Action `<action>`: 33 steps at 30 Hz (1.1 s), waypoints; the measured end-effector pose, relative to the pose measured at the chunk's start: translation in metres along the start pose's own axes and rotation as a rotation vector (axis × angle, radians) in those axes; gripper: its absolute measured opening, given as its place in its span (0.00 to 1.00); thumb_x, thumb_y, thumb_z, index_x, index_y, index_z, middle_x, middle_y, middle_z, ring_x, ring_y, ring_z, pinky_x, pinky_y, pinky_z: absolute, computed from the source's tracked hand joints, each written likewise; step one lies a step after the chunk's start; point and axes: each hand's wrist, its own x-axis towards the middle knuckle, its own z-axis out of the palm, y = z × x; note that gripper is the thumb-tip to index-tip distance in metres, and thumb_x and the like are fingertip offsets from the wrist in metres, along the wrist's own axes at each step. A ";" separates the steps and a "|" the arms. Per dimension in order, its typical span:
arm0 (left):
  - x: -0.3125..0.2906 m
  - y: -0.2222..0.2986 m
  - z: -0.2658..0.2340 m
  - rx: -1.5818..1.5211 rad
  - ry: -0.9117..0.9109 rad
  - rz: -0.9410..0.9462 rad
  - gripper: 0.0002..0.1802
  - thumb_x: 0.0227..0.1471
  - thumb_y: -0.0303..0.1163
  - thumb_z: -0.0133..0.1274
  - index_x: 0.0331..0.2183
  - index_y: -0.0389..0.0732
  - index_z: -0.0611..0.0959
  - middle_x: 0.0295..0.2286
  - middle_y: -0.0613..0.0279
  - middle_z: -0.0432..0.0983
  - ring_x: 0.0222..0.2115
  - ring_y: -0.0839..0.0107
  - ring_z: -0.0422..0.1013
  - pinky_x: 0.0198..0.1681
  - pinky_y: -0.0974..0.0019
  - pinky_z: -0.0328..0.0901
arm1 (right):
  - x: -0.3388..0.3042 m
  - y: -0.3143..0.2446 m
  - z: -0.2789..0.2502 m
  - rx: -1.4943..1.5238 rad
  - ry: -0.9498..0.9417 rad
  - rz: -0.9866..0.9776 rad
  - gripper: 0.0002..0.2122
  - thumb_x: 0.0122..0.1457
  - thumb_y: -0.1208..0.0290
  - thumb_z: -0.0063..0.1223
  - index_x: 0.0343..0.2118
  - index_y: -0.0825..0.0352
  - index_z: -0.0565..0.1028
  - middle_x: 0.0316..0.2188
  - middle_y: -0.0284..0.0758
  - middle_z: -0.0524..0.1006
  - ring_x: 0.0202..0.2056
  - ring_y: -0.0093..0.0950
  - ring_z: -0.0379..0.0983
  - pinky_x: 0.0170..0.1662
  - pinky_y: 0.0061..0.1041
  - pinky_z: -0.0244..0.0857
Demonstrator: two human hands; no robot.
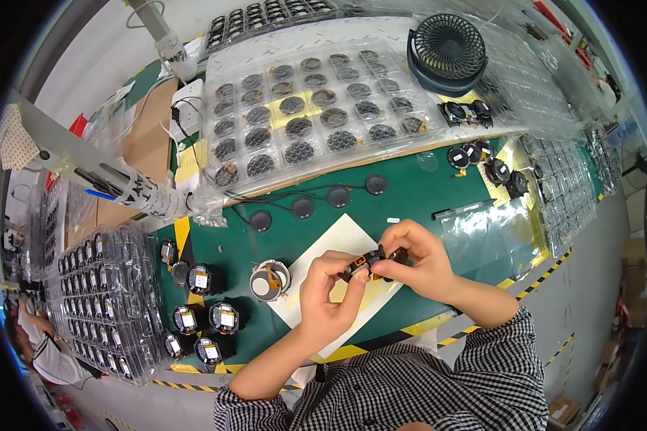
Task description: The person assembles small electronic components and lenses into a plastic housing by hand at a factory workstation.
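Note:
My left hand (327, 298) and my right hand (425, 266) meet over a white sheet of paper (338, 243). Between their fingertips is a small black watch-like part (366, 260) with orange details. Both hands are closed on it, the left by its near side and the right by its right end. The fingers cover much of this part. Left of the paper stands a stack of round pale discs (264, 284) with an orange flex strip on top. Several round black watch-like cases (224, 317) with white labels stand at the near left.
Clear trays of round dark parts (298, 128) lie on the raised shelf beside a black fan (447, 54). Cabled black pucks (303, 208) cross the green mat. More trays (97, 309) are stacked left. A black pen (461, 210) and round modules (496, 171) lie right.

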 end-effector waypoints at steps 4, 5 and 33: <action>-0.001 -0.003 0.000 0.115 0.008 0.084 0.11 0.51 0.15 0.55 0.36 0.33 0.71 0.33 0.53 0.75 0.29 0.74 0.71 0.31 0.74 0.66 | -0.004 0.001 -0.003 0.009 -0.039 0.082 0.10 0.55 0.78 0.61 0.39 0.69 0.74 0.27 0.27 0.74 0.28 0.13 0.71 0.28 0.13 0.64; -0.001 -0.003 -0.001 0.154 0.011 0.112 0.12 0.50 0.16 0.56 0.35 0.33 0.71 0.32 0.52 0.75 0.29 0.72 0.71 0.30 0.73 0.66 | -0.005 0.001 -0.003 0.001 -0.038 0.087 0.10 0.55 0.78 0.61 0.39 0.70 0.75 0.27 0.28 0.75 0.28 0.13 0.71 0.28 0.13 0.64; 0.003 -0.006 -0.002 0.280 -0.009 0.205 0.13 0.48 0.15 0.57 0.36 0.34 0.72 0.32 0.50 0.77 0.30 0.65 0.73 0.31 0.70 0.68 | -0.003 -0.001 -0.004 -0.208 -0.010 0.030 0.11 0.52 0.75 0.65 0.38 0.69 0.78 0.29 0.31 0.78 0.28 0.15 0.72 0.29 0.14 0.65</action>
